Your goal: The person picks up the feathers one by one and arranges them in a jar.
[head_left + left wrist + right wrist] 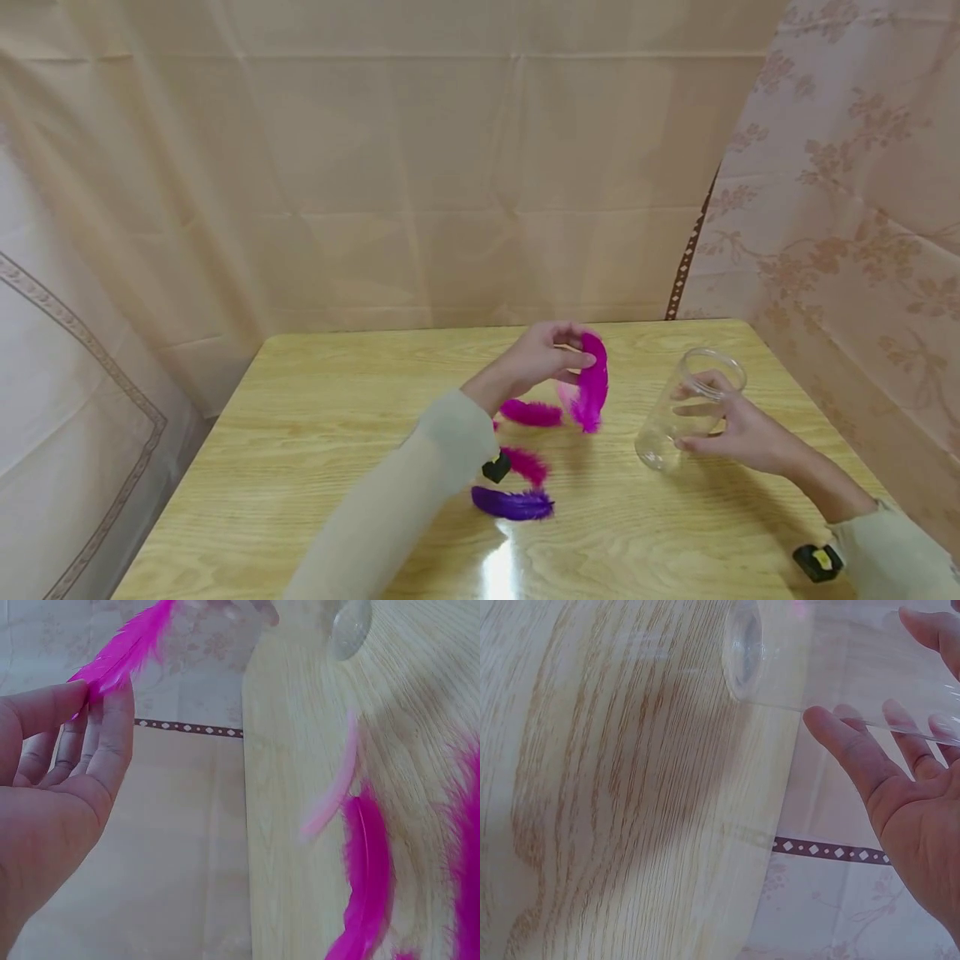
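My left hand [543, 358] pinches a magenta feather [592, 387] between thumb and fingers, holding it above the table with the fluffy end hanging down. In the left wrist view the same feather [127, 652] stretches away from the fingertips. My right hand [750, 433] holds a tall clear cup [658, 429], thumb on one side and fingers round the other, its round mouth upward. Seen from the right wrist, the cup's thick base [744, 649] is close over the tabletop. Between the hands, a pale pink feather [341, 780] lies by another magenta feather [532, 413].
Nearer me on the wood-grain table [300, 467] lie a deep pink feather [528, 465] and a purple feather [512, 503], close to my left sleeve [420, 475]. A beige curtain [450, 167] hangs behind the table, and a flowered cloth [862, 208] along its right side.
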